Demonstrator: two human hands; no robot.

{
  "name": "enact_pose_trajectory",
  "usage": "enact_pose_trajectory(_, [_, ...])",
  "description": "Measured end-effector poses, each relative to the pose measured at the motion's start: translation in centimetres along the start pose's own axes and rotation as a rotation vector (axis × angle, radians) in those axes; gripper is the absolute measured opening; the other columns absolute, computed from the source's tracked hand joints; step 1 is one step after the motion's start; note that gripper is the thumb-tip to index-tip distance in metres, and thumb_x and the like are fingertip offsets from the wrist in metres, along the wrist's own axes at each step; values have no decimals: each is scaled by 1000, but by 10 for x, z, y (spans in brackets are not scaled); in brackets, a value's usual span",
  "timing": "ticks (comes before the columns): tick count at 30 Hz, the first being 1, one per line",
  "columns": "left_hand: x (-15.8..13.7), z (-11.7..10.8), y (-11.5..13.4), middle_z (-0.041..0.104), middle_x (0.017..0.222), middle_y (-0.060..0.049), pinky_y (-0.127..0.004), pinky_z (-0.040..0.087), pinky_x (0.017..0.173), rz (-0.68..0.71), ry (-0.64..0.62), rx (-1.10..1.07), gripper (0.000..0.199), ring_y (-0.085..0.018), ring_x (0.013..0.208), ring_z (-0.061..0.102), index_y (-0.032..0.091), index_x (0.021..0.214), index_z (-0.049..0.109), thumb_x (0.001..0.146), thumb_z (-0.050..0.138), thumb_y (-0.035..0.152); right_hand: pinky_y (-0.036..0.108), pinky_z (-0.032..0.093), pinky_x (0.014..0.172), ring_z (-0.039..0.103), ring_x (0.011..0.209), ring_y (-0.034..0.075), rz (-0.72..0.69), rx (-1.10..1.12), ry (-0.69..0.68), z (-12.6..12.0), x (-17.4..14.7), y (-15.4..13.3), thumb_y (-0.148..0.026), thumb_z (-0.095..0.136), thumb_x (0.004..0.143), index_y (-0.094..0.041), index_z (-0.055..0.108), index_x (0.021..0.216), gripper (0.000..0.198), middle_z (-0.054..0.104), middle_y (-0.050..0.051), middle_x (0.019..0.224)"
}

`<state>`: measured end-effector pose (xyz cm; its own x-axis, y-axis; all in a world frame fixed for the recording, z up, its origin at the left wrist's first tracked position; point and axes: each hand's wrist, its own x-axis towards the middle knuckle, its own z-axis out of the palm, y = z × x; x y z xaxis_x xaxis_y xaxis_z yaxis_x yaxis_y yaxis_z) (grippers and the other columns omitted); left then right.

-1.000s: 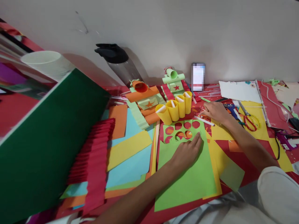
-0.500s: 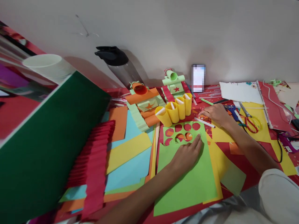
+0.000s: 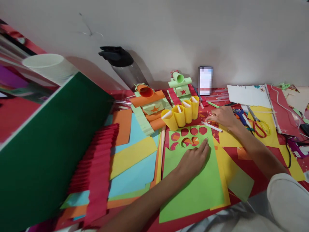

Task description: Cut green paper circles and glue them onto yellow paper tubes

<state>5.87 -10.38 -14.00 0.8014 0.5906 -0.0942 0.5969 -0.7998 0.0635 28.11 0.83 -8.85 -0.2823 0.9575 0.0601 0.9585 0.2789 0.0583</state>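
Note:
My left hand (image 3: 193, 161) lies flat on a sheet of green paper (image 3: 190, 193), fingers stretched out, fingertips beside a small cut curve near the sheet's upper right. Two rows of round holes run across the top of that sheet, with red and orange showing through. Over the loose paper scraps behind it, my right hand (image 3: 223, 117) is bent down with its fingertips drawn together; whatever they hold, if anything, is too small to make out. Just below those fingertips lies a thin white stick (image 3: 211, 126). Several yellow paper tubes (image 3: 178, 116) stand joined in a row to the left.
Two paper models (image 3: 151, 108) stand behind the tubes. Scissors (image 3: 259, 124) and a blue glue gun (image 3: 241, 116) lie right of my right hand. A phone (image 3: 205, 80) leans on the wall. Left are a water bottle (image 3: 127, 69), a green board (image 3: 53, 154) and red crepe paper (image 3: 100, 180).
My right hand's fingers have curled slightly downward over the scraps. My left hand stays in place on the green sheet.

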Motion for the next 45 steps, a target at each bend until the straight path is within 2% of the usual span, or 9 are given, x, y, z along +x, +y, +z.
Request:
enact_pose_trajectory(6, [2, 1, 0, 43, 164, -27, -34, 63, 65, 0, -9, -2, 51, -24, 85, 80, 11, 149, 53, 98, 52, 10, 31, 24, 60, 63, 70, 23, -61, 13, -99, -1, -1, -5, -66, 65, 93, -18, 71, 79, 49, 74, 9, 76])
enact_pose_trajectory(11, [2, -2, 0, 45, 162, -28, -34, 63, 65, 7, -17, 8, 54, -25, 89, 79, 9, 150, 52, 96, 50, 8, 32, 33, 67, 66, 87, 25, -171, 44, -220, 6, -12, -16, -32, 58, 103, -17, 62, 120, 23, 74, 13, 103])
enact_pose_trajectory(16, [2, -1, 0, 46, 162, -27, -34, 64, 66, 11, -5, -8, 52, -24, 88, 79, 9, 150, 52, 97, 51, 9, 33, 37, 71, 64, 90, 26, -179, 63, -206, 10, -11, -14, -17, 44, 103, -18, 58, 116, 19, 70, 12, 104])
enact_pose_trajectory(22, [2, -1, -1, 46, 162, -27, -36, 64, 65, -6, -10, -27, 50, -25, 85, 79, 9, 151, 51, 101, 48, 13, 34, 37, 73, 63, 98, 26, -244, 39, -163, 3, 4, -12, -22, 34, 109, -15, 60, 118, 29, 70, 15, 115])
enact_pose_trajectory(31, [0, -6, -2, 46, 163, -24, -36, 64, 61, -16, -23, -37, 43, -24, 80, 79, 13, 146, 56, 104, 47, 18, 33, 34, 68, 66, 73, 24, -289, -131, -277, 12, 18, -3, -37, 36, 111, -23, 66, 131, 39, 75, 8, 83])
enact_pose_trajectory(36, [0, -6, -1, 44, 165, -23, -36, 64, 60, -11, -49, -16, 46, -24, 80, 79, 11, 149, 53, 103, 46, 15, 33, 40, 72, 69, 81, 29, -154, -76, -256, 1, 6, 3, -34, 53, 105, -17, 43, 157, 56, 76, 14, 93])
enact_pose_trajectory(40, [0, -7, -1, 45, 164, -24, -34, 63, 62, -3, -50, -17, 50, -23, 81, 79, 11, 151, 51, 101, 47, 12, 34, 43, 75, 66, 77, 27, -94, 2, -233, -13, -12, 14, -12, 51, 97, -23, 23, 170, 78, 77, 11, 97])
enact_pose_trajectory(42, [0, -7, -1, 45, 164, -24, -34, 62, 61, -5, -55, -19, 50, -22, 82, 79, 10, 152, 50, 101, 45, 12, 33, 45, 77, 67, 81, 25, -96, 84, -218, -17, -20, 19, -3, 49, 91, -30, 26, 170, 86, 77, 10, 104])
enact_pose_trajectory(45, [0, -7, -2, 44, 164, -25, -35, 62, 59, -9, -73, -24, 48, -22, 77, 78, 10, 151, 50, 104, 41, 15, 33, 49, 82, 70, 93, 24, -111, 334, -149, -21, -31, 17, -3, 47, 91, -31, 61, 150, 66, 77, 9, 112])
